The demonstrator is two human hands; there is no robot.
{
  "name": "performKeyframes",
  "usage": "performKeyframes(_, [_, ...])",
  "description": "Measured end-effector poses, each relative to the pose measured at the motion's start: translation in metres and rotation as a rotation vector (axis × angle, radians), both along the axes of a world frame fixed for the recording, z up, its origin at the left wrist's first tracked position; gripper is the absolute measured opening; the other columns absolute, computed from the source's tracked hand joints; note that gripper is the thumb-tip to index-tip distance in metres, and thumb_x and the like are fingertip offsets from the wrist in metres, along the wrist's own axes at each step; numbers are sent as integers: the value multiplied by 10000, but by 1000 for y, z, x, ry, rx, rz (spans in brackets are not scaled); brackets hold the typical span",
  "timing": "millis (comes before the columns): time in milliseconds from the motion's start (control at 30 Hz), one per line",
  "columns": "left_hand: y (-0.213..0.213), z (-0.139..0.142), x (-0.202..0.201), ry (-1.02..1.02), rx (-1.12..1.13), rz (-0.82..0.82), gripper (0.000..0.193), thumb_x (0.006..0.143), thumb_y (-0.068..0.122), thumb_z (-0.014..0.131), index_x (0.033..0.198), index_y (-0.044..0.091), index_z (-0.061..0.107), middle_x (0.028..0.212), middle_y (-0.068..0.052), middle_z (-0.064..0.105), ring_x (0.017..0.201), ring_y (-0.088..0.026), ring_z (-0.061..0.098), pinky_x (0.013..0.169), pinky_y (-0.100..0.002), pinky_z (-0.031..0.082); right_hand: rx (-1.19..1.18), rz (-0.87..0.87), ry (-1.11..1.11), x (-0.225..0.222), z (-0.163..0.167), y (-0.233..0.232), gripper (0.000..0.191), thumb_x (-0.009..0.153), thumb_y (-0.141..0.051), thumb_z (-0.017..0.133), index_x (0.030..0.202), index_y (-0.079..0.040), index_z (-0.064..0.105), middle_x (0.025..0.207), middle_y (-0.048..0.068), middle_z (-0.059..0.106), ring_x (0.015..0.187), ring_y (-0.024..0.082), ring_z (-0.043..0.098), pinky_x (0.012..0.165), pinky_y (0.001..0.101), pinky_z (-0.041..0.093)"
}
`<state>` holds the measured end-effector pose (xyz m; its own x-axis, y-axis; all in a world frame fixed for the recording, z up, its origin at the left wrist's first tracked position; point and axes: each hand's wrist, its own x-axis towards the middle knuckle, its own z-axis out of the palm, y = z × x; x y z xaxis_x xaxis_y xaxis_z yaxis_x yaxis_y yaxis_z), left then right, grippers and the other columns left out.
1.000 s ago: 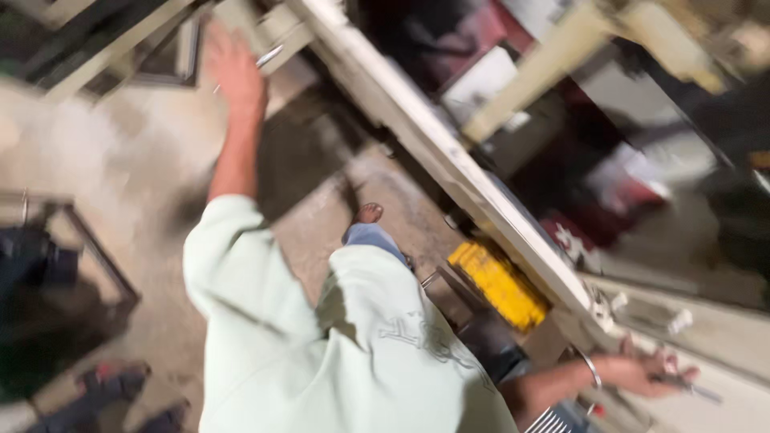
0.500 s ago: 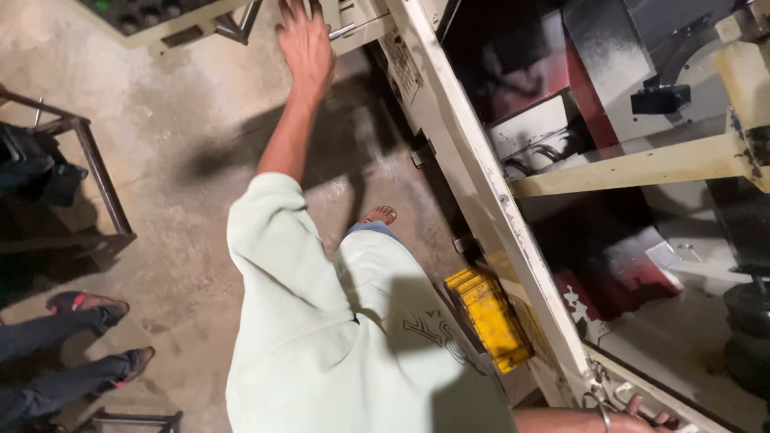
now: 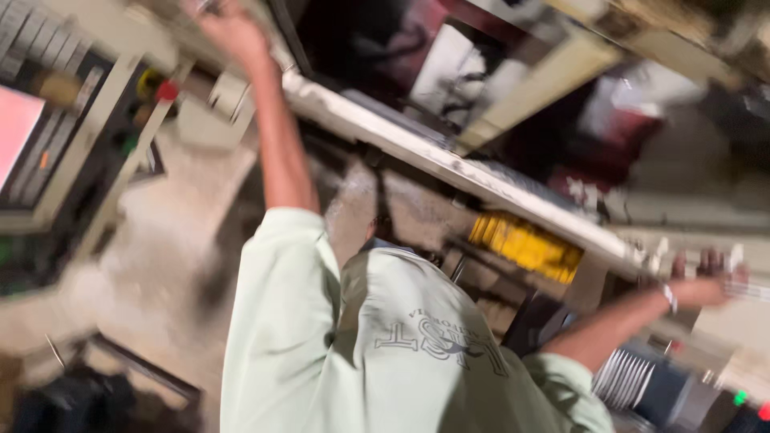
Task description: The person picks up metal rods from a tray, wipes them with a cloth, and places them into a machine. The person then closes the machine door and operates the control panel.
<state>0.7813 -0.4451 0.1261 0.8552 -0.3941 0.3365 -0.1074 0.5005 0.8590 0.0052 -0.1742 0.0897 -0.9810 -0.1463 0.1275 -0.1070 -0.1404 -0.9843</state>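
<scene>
Right hand [image 3: 706, 285] fingers [image 3: 710, 261] on machine frame [image 3: 449, 164]

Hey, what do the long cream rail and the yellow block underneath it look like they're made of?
The cream rail looks like painted metal: a straight, rigid beam with a pale, scuffed, matte coat. The right hand rests at its far end. The yellow block under it looks like ribbed plastic or painted metal, a bright even colour; the blur leaves that open.

Spotted a yellow ribbed block [image 3: 525, 242] under the long cream frame rail [image 3: 449, 164], a red knob [image 3: 167, 91] far left on the control panel [image 3: 76, 152], green indicator light [image 3: 739, 397] near right. Pretty blurry overall.
</scene>
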Motion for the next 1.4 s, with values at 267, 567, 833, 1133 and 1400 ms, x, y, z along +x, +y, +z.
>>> performKeyframes(267, [55, 17, -98, 212, 12, -386, 418, 1133, 362, 477, 1460, 104, 504, 1077, -167, 657, 483, -74, 341, 404, -261, 281, -125, 116, -35, 70, -18, -11, 279, 947, -177, 599, 1179, -23, 601, 927, 193, 809, 782, 263, 777, 426, 391, 631])
performKeyframes(567, [95, -24, -177, -75, -8, -1199, 463, 1102, 515, 491, 1305, 100, 509, 1275, -142, 641, 996, -222, 727, 801, -357, 663, -171, 670, -27, 216, -27, -32, 217, 1113, -312, 563, 1111, -96, 538, 883, 97, 707, 714, 169, 709, 456, 264, 520])
performKeyframes(833, [123, -10, -271, -163, 35, -1547, 523, 1055, 516, 582, 1262, 41, 506, 1129, -124, 682, 974, -226, 722, 899, -417, 625, -90, 1011, 21, 286, -29, -53, 229, 1119, -264, 548, 1096, -37, 523, 998, 148, 719, 713, 113, 624, 561, 247, 519])
performKeyframes(1133, [192, -25, -299, 326, 193, -1094, 438, 1006, 274, 639, 1345, 38, 494, 1205, -119, 711, 549, -17, 421, 454, -196, 337, -74, 866, -100, 339, -49, -28, 292, 1089, -303, 539, 1109, -13, 557, 1378, 177, 594, 995, 242, 684, 675, 346, 644])
performKeyframes(1400, [242, -155, -313, 178, 1277, -1546, 375, 1082, 422, 525, 1151, 57, 573, 748, -28, 537, 534, -96, 453, 447, -264, 351, 231, 816, -813, 315, -129, 68, 240, 1060, -240, 505, 1209, -65, 571, 1216, 179, 708, 1080, 275, 742, 780, 419, 665])
